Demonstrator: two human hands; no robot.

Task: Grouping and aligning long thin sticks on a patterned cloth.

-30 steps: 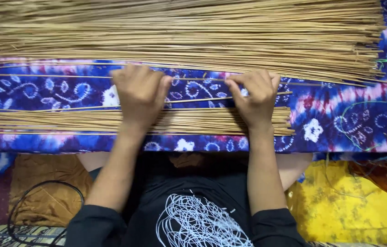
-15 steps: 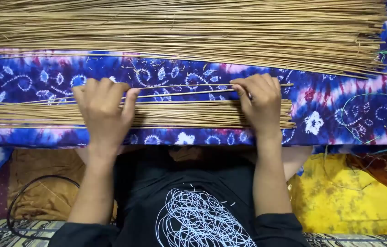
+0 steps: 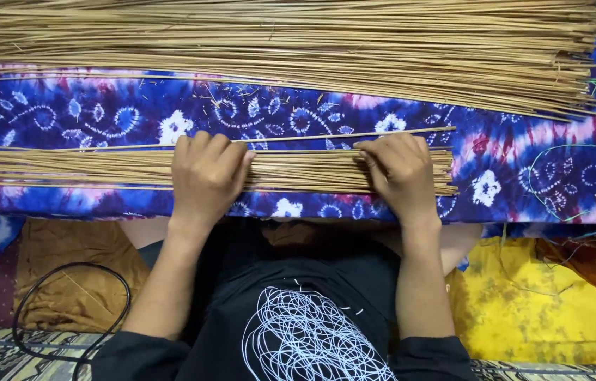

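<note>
A small flat bundle of thin tan sticks (image 3: 298,171) lies across a blue and purple tie-dye cloth (image 3: 100,113) over my lap. My left hand (image 3: 208,176) rests palm down on the bundle left of middle, fingertips at its far edge. Near the bundle's right end, my right hand (image 3: 400,175) presses down on it, fingers curled at the far edge. One loose stick (image 3: 326,137) lies just beyond the fingertips. A large pile of the same sticks (image 3: 277,49) fills the top of the view.
A black cable (image 3: 65,310) loops on brown cloth at lower left. Yellow cloth (image 3: 545,310) lies at lower right. Thin green thread (image 3: 559,169) curls on the tie-dye cloth at right. My black printed shirt fills the bottom middle.
My left hand slid right along the small bundle toward the middle. Both hands came nearer me, and loose sticks under my fingers joined the bundle.
</note>
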